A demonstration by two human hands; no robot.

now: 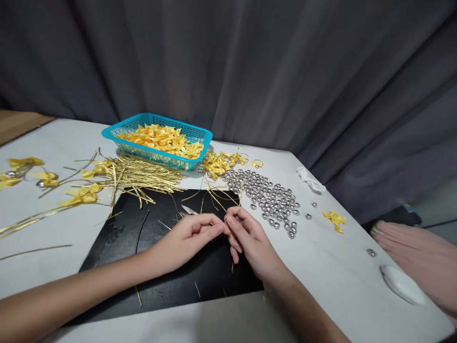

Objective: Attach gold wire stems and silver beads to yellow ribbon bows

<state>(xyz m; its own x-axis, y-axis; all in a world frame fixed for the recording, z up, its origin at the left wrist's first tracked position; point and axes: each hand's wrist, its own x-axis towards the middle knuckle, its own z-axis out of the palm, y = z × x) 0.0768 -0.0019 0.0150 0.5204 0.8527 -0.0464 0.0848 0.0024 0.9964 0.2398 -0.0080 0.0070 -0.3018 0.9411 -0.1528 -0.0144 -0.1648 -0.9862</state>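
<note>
Above the black mat (171, 290), my two hands meet at the fingertips. My left hand (194, 238) pinches with thumb and forefinger, and my right hand (250, 238) is closed against it. Between them is a thin gold cord (241, 193), one end rising above my right fingers and a short piece showing below. The exact spot they pinch is mostly covered by the fingers. Just behind my left hand, a pointed metal blade (188, 209) lies on the mat, its other end hidden. Loose cord pieces (142, 233) are scattered around it.
A blue basket (157, 159) of yellow ribbon bows (160, 138) stands at the back. Before it lies a pile of gold cords (143, 174). Many silver rings (271, 197) spread to the right. A white computer mouse (402, 284) sits near the right edge, beside pink fabric (417, 257).
</note>
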